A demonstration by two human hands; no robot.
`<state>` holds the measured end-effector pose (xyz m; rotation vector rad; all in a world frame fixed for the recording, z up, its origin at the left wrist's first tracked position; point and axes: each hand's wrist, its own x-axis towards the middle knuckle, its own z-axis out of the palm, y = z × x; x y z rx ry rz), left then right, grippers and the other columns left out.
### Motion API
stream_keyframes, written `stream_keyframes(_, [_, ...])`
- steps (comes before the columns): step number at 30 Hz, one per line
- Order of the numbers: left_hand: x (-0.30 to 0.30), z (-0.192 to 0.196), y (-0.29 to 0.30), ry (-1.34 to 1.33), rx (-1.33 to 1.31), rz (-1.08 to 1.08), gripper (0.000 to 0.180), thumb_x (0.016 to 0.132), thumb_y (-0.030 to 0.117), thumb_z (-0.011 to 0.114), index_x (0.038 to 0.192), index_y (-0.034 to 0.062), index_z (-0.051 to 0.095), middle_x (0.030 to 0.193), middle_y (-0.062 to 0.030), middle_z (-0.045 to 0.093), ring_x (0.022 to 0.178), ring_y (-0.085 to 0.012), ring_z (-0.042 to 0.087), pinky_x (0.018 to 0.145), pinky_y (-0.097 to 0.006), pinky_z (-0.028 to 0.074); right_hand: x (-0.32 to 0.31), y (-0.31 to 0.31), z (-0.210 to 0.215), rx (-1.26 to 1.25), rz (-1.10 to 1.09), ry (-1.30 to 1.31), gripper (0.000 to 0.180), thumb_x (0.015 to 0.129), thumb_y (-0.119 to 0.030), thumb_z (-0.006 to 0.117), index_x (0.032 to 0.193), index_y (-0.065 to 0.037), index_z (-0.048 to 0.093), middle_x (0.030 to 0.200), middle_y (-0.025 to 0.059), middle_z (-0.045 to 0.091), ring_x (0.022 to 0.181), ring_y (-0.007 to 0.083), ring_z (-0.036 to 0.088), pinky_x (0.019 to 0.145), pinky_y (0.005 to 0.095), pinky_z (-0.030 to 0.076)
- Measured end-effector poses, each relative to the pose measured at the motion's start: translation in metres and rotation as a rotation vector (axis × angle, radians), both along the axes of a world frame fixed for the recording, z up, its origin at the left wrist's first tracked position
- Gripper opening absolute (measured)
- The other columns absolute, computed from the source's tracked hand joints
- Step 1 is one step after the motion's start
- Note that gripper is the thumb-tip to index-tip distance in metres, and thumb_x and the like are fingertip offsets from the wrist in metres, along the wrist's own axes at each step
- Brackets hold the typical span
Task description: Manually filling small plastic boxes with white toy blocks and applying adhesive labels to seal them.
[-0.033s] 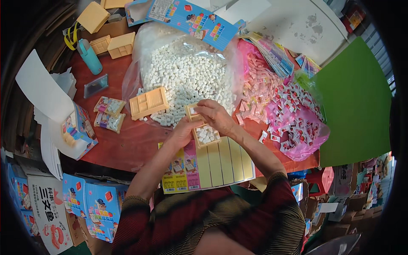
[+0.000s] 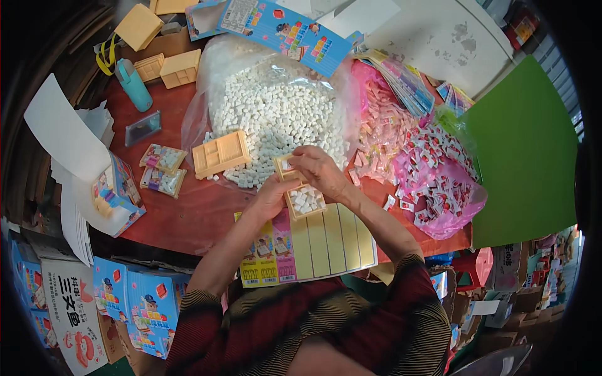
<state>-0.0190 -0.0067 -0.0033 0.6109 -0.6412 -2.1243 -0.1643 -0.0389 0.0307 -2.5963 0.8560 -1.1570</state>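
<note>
Our left hand (image 2: 274, 194): grip clamped on cream tray (image 2: 309, 214), white heap (image 2: 269, 106) at its 12 o'clock. Right hand (image 2: 323, 173): fingertips at upper compartment; cannot tell if pinching. We'd keep tray level, lest lower compartment's loose cubes (image 2: 306, 199) spill.

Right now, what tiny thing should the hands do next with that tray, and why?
Maybe the right hand should gently settle what's in the tray's far compartment. Its fingers are there, where something whitish shows, partly covered. The left hand holds the tray, and the near compartment has white pieces in it.
</note>
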Motion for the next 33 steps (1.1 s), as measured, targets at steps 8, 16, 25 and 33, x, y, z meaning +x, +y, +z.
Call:
stream_keyframes(8, [0.022,0.000,-0.004,-0.064,0.017,0.038,0.035,0.073,0.008,0.052,0.106,0.0005,0.042,0.097,-0.0106,0.053,0.087,-0.0204,0.054,0.075,-0.032,0.044,-0.017,-0.131,0.003,0.127,-0.379,0.302,0.026,0.067,0.002,0.049,0.092,-0.005,0.053,0.091,0.0107,0.052,0.084,0.0263,0.050,0.070,0.0356,0.041])
stream_keyframes(16, [0.029,0.005,-0.004,-0.076,0.079,0.076,0.035,0.076,0.008,0.050,0.109,0.0010,0.040,0.101,-0.0101,0.050,0.090,-0.0197,0.052,0.079,-0.033,0.043,0.008,-0.203,-0.028,-0.280,-0.735,0.656,0.019,0.071,-0.007,0.042,0.088,-0.007,0.050,0.084,0.0086,0.052,0.093,0.0236,0.045,0.082,0.0412,0.031])
stream_keyframes(25, [0.033,0.007,-0.014,-0.089,0.110,0.114,0.035,0.075,0.008,0.051,0.108,0.0026,0.040,0.102,-0.0087,0.050,0.092,-0.0191,0.051,0.079,-0.032,0.043,-0.011,-0.143,-0.014,-0.231,-0.362,0.696,0.013,0.066,-0.009,0.045,0.078,-0.009,0.050,0.073,0.0055,0.048,0.076,0.0187,0.048,0.075,0.0333,0.033])
stream_keyframes(33, [0.026,-0.006,-0.015,0.007,0.083,0.112,0.036,0.076,0.009,0.050,0.110,0.0023,0.039,0.104,-0.0093,0.049,0.094,-0.0197,0.050,0.081,-0.034,0.042,-0.036,-0.078,0.023,-0.134,-0.328,0.478,0.036,0.063,-0.003,0.053,0.099,-0.007,0.049,0.072,0.0057,0.049,0.071,0.0206,0.049,0.069,0.0318,0.037])
